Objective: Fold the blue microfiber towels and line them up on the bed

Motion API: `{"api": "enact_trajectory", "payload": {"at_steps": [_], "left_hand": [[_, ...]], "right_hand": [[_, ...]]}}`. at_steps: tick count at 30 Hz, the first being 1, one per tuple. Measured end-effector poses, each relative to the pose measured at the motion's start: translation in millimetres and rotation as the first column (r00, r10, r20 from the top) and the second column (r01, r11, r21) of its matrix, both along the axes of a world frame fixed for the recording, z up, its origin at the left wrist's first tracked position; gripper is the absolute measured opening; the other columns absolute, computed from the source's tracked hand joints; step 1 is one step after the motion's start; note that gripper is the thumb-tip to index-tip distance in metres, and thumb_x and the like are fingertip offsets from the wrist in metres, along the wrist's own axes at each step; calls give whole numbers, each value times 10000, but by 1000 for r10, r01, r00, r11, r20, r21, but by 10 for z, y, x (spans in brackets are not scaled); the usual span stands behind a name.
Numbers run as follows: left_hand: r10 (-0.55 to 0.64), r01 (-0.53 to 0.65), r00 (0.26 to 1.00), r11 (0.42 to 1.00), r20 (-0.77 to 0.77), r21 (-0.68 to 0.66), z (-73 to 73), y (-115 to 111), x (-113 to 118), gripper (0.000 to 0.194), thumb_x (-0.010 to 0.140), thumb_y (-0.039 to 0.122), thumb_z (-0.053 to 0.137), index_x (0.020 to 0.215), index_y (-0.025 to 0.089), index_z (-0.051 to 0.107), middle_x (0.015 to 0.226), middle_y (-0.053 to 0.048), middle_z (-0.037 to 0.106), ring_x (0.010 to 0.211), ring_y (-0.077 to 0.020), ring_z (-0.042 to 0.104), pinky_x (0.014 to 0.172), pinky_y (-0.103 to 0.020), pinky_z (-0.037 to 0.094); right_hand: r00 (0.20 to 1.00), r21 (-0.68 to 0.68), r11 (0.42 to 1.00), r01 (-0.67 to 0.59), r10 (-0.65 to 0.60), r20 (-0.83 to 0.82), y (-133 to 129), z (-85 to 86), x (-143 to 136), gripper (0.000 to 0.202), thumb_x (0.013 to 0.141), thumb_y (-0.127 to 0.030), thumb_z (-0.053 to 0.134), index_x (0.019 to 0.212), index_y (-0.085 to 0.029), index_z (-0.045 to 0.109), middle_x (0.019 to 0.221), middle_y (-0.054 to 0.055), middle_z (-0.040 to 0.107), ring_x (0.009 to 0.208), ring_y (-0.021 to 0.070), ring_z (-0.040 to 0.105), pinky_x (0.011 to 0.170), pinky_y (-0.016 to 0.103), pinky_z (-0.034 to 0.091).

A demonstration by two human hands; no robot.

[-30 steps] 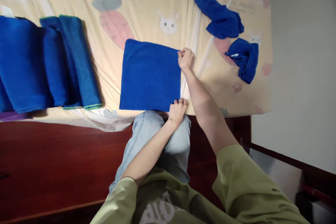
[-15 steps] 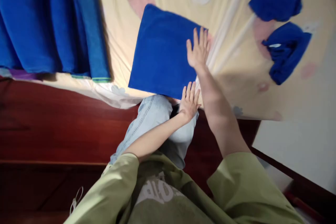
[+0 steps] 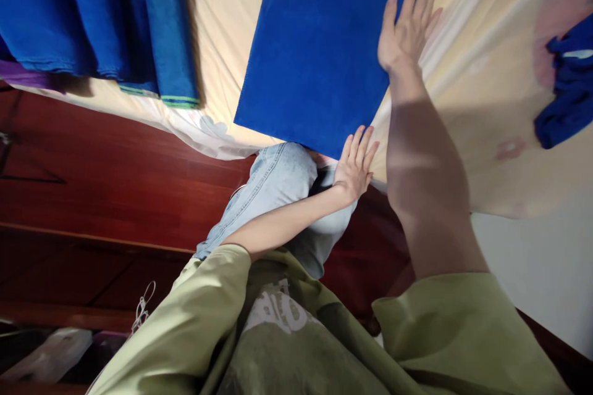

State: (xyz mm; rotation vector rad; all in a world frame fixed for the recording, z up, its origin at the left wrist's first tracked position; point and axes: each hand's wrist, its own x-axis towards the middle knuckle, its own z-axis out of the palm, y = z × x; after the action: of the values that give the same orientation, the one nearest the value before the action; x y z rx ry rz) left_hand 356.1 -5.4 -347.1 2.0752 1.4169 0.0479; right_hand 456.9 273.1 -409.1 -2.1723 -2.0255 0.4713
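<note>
A flat blue cloth (image 3: 319, 49), roughly square, lies on the cream patterned sheet (image 3: 463, 154) in front of my knees. My right hand (image 3: 407, 24) is on the cloth's right edge, palm down, with the fingers spread and pointing away from me. At the near right corner, my left hand (image 3: 356, 163) rests with fingers stretched out, their tips by the cloth's edge. Neither hand grips anything. Whether the cloth is one layer or folded, I cannot tell.
Several blue garments (image 3: 106, 18) with green-striped hems lie at the left, a purple cloth (image 3: 28, 77) under them. A crumpled blue cloth (image 3: 567, 86) is at the far right. Dark red wood (image 3: 115, 154) runs below the sheet's edge. A white cable (image 3: 142, 308) hangs at lower left.
The view has moved closer and shifted, so the blue cloth looks larger. Both hands stay flat along its right side; my right hand appears farther from my left.
</note>
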Motion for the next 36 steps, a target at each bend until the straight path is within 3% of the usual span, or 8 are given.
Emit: {"api": "enact_trajectory", "payload": {"at_steps": [4,7,11,15,19,25,31,36], "left_hand": [[-68,67,997,997,24,48,8,32,-56,698,1009,341,506,1655,141,332,1759,-84,131,1623,-308,-97,1338,-540,33],[-192,188,977,981,87,56,-31,-51,-138,659,1007,265,514,1602,14,380,1711,-199,255,1624,-357,62,1337,-550,15],[-248,238,943,969,221,67,-26,-463,-434,543,993,174,497,1535,146,518,1674,-111,379,1625,-285,135,1346,-498,70],[-245,239,943,969,223,57,89,-957,-885,551,981,194,527,1516,60,513,1672,-212,333,1610,-308,179,1336,-445,183],[-270,262,941,963,205,66,231,-1222,-1272,483,993,172,512,1455,34,544,1579,-268,458,1507,-289,440,1262,-390,373],[-155,163,911,987,383,11,530,-1252,-1823,359,1053,225,412,1324,197,646,1347,-82,702,1242,-174,672,1104,-317,530],[124,-167,973,960,193,224,836,-666,-2259,392,1015,177,366,1296,184,639,1361,-100,667,1258,-219,608,1105,-363,482],[311,-293,950,911,-18,292,810,-160,-2474,377,986,300,493,1322,178,613,1377,-147,635,1334,-288,536,1162,-401,392]], "right_hand": [[971,165,980,-113,144,-190,-455,218,-98,645,1085,-630,90,1681,-384,96,1733,-122,143,1623,184,-147,1327,563,-59],[975,269,963,-2,62,-212,-1466,558,-438,634,1102,-586,180,1688,-346,183,1760,-89,103,1646,200,6,1361,453,6],[931,234,957,170,-79,-355,-3005,854,-800,616,1095,-461,206,1663,-252,321,1712,33,310,1615,244,229,1322,513,273],[868,118,943,311,-231,-439,-3778,859,-1014,559,1049,-402,312,1522,-243,562,1508,93,600,1453,276,527,1216,455,462],[773,103,958,267,-149,-617,-3787,753,-1171,457,1008,-364,413,1370,-231,658,1355,100,711,1282,255,672,1142,413,535],[642,79,909,409,-225,-732,-3499,601,-1133,408,959,-272,431,1311,-250,635,1170,79,781,1032,226,768,949,369,638],[653,217,793,570,-276,-705,-3392,517,-789,352,918,-191,468,1201,-172,678,1170,145,768,1067,236,746,996,354,598],[729,162,836,525,-343,-592,-3394,474,-635,378,850,-106,532,1181,-190,695,1139,127,763,994,226,744,975,347,597]]}}
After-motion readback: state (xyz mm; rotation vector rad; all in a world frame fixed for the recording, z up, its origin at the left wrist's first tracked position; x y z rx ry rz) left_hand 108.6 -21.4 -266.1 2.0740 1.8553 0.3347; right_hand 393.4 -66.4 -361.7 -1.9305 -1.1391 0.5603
